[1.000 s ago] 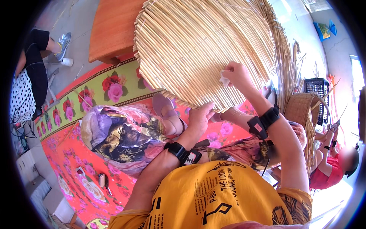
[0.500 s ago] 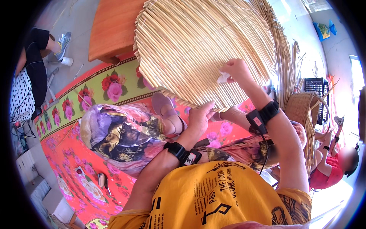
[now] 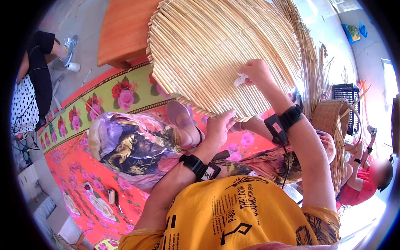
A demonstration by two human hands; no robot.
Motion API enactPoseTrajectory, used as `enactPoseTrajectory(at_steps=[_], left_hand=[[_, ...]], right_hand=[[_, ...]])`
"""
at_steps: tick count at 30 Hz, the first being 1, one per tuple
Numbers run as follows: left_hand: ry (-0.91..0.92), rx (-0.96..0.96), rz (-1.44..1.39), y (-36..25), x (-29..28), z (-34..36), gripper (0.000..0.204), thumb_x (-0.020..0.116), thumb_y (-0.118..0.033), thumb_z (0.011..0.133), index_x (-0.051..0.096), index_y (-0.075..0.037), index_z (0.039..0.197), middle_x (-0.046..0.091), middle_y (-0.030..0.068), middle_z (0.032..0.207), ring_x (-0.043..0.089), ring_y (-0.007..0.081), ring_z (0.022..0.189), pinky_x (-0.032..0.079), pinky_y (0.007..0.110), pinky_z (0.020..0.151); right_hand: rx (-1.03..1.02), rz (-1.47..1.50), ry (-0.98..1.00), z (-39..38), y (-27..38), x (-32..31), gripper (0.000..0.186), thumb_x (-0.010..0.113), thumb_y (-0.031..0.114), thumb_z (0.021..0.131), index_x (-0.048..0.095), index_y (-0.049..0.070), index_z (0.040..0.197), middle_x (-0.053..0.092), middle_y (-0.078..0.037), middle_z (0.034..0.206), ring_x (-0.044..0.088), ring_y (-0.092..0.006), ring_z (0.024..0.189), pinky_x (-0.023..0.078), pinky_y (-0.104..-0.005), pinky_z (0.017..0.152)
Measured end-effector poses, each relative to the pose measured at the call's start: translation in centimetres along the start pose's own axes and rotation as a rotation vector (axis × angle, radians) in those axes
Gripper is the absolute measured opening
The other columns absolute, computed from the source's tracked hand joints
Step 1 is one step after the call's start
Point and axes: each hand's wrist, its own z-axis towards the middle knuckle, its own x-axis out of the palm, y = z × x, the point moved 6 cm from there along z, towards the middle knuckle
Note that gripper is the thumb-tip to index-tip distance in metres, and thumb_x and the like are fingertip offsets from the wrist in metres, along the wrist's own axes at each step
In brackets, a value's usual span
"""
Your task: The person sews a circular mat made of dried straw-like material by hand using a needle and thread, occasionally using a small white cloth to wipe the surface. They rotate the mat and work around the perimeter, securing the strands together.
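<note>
The right hand has its fingers closed in a pinch on 1 crumpled white wad, held against or just above 1 round stalk mat; contact cannot be told. The mat spreads beyond and to both sides of these fingers, too many stalks to count. The left hand touches the mat's near rim, below and left of the right fingers; some of its fingers are hidden, so how tightly they close cannot be told. Right of both hands are 2 containers: 1 woven basket and, farther off, 1 black crate; their contents cannot be made out. Far left of the fingers lies 1 white spool.
</note>
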Motion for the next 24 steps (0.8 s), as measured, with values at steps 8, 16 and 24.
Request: enactPoseTrajectory(at_steps=[8, 16, 24], left_hand=[[0.007, 0.001, 0.002, 0.0, 0.3, -0.1, 0.035, 0.066, -0.003, 0.087, 0.053, 0.000, 0.119, 0.063, 0.0101, 0.116, 0.062, 0.0231, 0.109, 0.051, 0.041, 0.099], [-0.013, -0.027, 0.029, -0.1, 0.0, -0.2, 0.035, 0.068, -0.007, 0.086, 0.055, -0.002, 0.118, 0.063, 0.0087, 0.116, 0.062, 0.0220, 0.108, 0.050, 0.040, 0.098], [-0.001, -0.024, 0.033, 0.0, 0.1, -0.4, 0.038, 0.069, -0.009, 0.085, 0.055, -0.002, 0.120, 0.063, 0.0078, 0.116, 0.062, 0.0214, 0.108, 0.049, 0.040, 0.098]], right_hand=[[0.046, 0.005, 0.039, -0.6, -0.8, -0.6, 0.022, 0.074, 0.016, 0.075, 0.069, -0.004, 0.082, 0.068, -0.013, 0.067, 0.066, -0.0171, 0.053, 0.055, -0.0274, 0.049], [0.038, 0.050, 0.012, -0.3, -0.1, -0.1, 0.020, 0.072, 0.015, 0.079, 0.069, -0.004, 0.082, 0.068, -0.013, 0.068, 0.065, -0.0155, 0.052, 0.054, -0.0275, 0.048], [-0.010, 0.091, -0.016, 0.3, 0.8, 0.0, 0.020, 0.072, 0.015, 0.078, 0.069, -0.005, 0.081, 0.068, -0.013, 0.069, 0.065, -0.0163, 0.053, 0.055, -0.0279, 0.048]])
